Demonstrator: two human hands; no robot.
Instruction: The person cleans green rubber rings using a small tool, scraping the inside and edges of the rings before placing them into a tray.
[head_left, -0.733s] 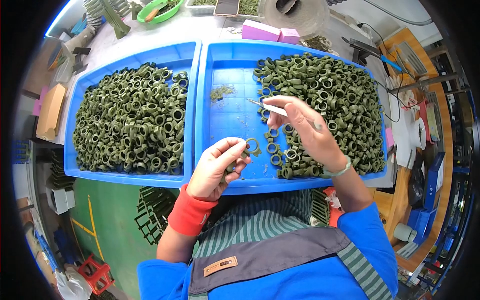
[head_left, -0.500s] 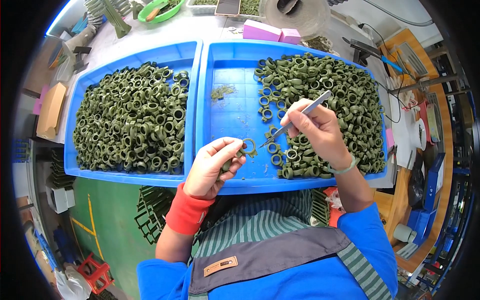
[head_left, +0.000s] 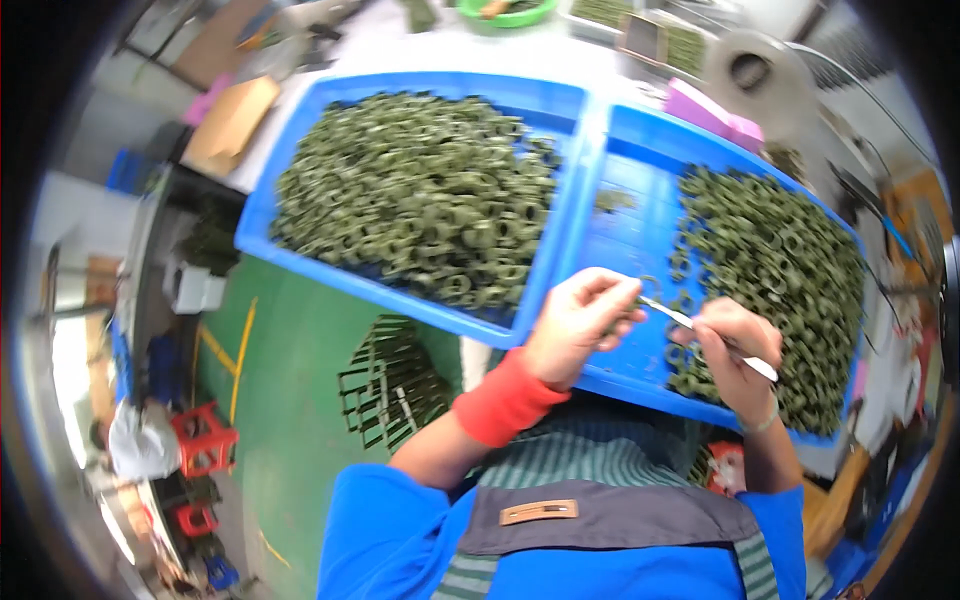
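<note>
My left hand [head_left: 585,322], with a red wristband, pinches a small olive-green ring [head_left: 648,286] between thumb and fingers above the right tray. My right hand [head_left: 738,345] is closed round a slim metal knife [head_left: 672,313], its handle slanting down to the right. The knife's thin tip reaches the ring beside my left fingertips; motion blur hides whether they touch. Below both hands is the right blue tray [head_left: 628,240], with a pile of similar green rings [head_left: 785,270] on its right side. The left blue tray [head_left: 375,300] holds a larger heap of rings [head_left: 420,190].
Pink blocks [head_left: 700,108] and a grey machine part [head_left: 750,70] stand behind the right tray. A green bowl [head_left: 510,14] sits at the back. On the left are a cardboard box [head_left: 232,125] and, on the green floor [head_left: 290,390], a red stool [head_left: 205,440].
The view has swung left, so the trays appear tilted and farther right. My hands have come closer together, and the knife tip has moved to the ring in my left hand.
</note>
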